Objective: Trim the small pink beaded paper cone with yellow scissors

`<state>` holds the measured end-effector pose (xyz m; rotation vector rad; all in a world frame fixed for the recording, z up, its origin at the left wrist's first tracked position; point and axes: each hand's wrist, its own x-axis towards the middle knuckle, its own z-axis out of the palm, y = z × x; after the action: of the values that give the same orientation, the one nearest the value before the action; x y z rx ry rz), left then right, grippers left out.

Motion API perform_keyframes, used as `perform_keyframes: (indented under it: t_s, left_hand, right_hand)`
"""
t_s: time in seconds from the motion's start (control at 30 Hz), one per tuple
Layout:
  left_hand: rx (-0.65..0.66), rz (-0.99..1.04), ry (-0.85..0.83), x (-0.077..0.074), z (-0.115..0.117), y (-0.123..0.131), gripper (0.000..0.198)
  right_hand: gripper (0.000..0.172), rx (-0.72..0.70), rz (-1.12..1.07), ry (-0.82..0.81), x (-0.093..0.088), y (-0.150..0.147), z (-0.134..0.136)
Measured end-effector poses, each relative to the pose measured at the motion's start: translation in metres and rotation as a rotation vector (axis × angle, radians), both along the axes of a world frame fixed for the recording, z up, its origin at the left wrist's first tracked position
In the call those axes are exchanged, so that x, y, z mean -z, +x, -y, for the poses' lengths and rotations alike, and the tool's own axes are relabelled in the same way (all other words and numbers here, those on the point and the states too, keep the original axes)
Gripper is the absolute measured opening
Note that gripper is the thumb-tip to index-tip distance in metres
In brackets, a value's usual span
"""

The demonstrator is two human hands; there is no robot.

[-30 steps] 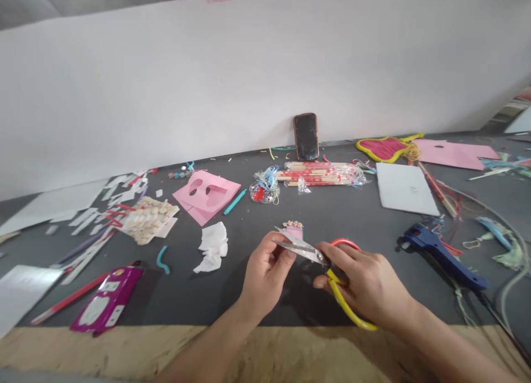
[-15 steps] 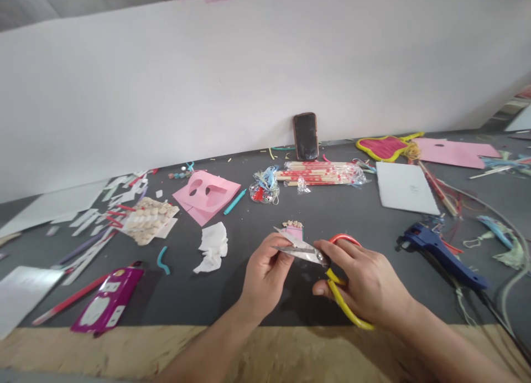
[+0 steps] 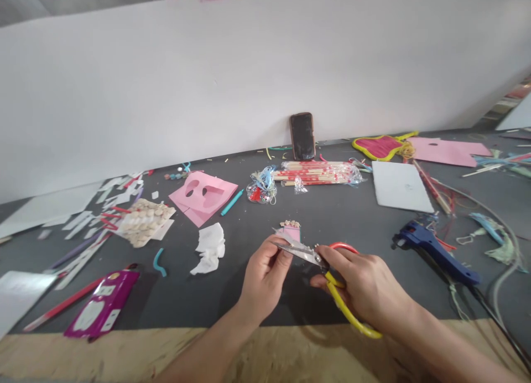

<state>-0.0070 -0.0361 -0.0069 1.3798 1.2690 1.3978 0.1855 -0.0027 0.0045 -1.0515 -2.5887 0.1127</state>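
Note:
My right hand (image 3: 367, 286) grips scissors (image 3: 332, 272) with one red and one yellow handle, blades pointing left. My left hand (image 3: 265, 278) pinches a small pale scrap of paper (image 3: 286, 240) at the blade tips, fingers curled. Just beyond the blades lies a small pink piece topped with beads (image 3: 291, 229) on the dark grey mat (image 3: 357, 217). Both hands hover low over the mat near the table's front edge.
A blue glue gun (image 3: 435, 253) with its cord lies to the right. A crumpled white tissue (image 3: 209, 247), pink mask cut-out (image 3: 205, 193), sheet of shells (image 3: 143, 222) and magenta package (image 3: 102, 305) lie left. A phone (image 3: 302, 135) leans on the white wall; bagged sticks (image 3: 319, 172) lie before it.
The scissor blades have closed further on the scrap. Both hands have stayed in almost the same place; the view shifted slightly.

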Motion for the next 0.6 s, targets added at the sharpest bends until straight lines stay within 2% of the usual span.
perform_keyframes:
  t_s: [0.17,0.4,0.6]
  left_hand:
    - [-0.007,0.050,-0.077,-0.0009,-0.0004,-0.0001,0.015]
    - [-0.014,-0.071,0.035,-0.0005,-0.0010,-0.0020,0.020]
    - [0.006,-0.101,0.027,-0.0014,-0.0008,-0.0030,0.022]
  right_hand:
    - [0.047,0.027,-0.014,0.024,0.0034,-0.0003,-0.0045]
    - [0.056,0.016,0.003,0.027,-0.0045,-0.0007,-0.0064]
    - [0.058,0.015,0.005,0.017,-0.0044,-0.0010,-0.0057]
